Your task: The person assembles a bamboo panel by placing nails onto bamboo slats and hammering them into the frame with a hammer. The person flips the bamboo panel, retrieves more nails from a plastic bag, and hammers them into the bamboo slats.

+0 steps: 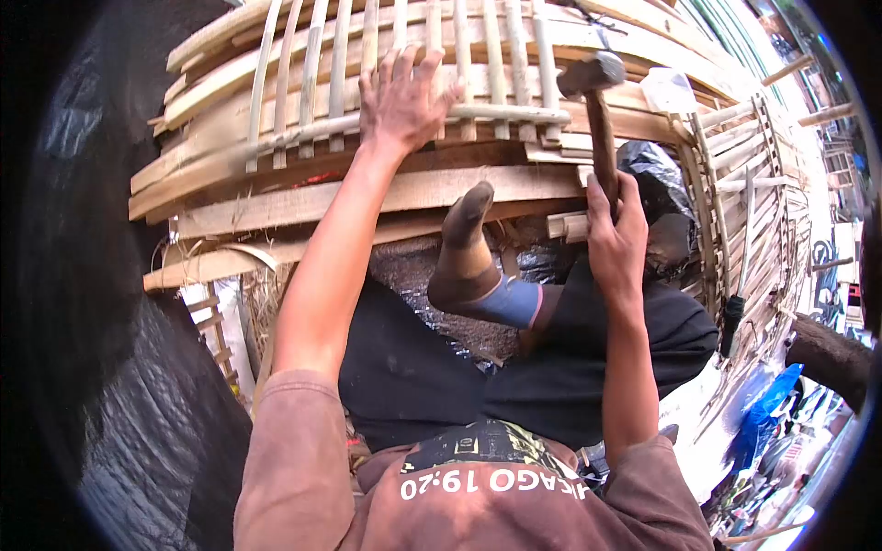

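My left hand (404, 99) lies with its fingers spread on a rack of thin wooden slats (312, 78), over the round crossbar (510, 113) near its lower edge. The slat ends poke out a little past that bar. In my right hand (617, 230) is the wooden handle of a hammer (600, 129), held upright with the metal head at the top, to the right of the rack. The rack rests on stacked wooden planks (386, 191).
My socked foot (464, 239) is just below the planks. Black plastic (652, 179) lies right of the hammer handle. Further right are slatted bamboo panels (744, 184), a dark-handled tool (732, 317) and a blue plastic bag (767, 418). Dark sheeting (138, 386) covers the left side.
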A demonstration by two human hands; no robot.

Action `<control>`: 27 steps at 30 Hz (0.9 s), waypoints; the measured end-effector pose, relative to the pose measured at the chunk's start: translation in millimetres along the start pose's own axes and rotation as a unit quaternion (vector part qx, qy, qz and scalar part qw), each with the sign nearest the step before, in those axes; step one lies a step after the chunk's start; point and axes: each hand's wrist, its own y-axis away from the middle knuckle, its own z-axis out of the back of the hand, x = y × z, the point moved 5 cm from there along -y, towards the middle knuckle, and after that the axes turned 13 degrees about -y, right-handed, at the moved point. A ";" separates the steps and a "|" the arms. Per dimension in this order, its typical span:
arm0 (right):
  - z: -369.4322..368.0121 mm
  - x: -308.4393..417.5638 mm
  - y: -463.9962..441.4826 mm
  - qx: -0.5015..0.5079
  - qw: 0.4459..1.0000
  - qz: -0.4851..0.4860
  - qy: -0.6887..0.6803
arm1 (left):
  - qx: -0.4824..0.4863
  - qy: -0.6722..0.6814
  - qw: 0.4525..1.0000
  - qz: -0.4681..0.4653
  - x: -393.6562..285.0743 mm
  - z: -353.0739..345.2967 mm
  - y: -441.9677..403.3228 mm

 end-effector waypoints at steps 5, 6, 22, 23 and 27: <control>27.6 -4.3 30.4 -0.018 0.966 -0.094 -0.241 | -0.020 0.060 0.988 -0.142 -6.5 29.1 7.8; 30.0 -12.5 38.1 -0.016 0.959 -0.096 -0.268 | 0.013 0.049 0.984 -0.170 -8.2 30.2 10.3; 24.2 -76.3 87.2 0.001 0.910 -0.174 -0.376 | 0.102 0.000 0.964 -0.244 -34.2 82.9 -5.3; 25.2 -77.5 86.5 0.000 0.909 -0.174 -0.379 | 0.097 0.034 0.968 -0.228 -33.3 83.4 -7.3; 23.2 -79.2 87.4 -0.002 0.915 -0.181 -0.361 | 0.048 0.020 0.962 -0.266 -39.7 68.7 -2.1</control>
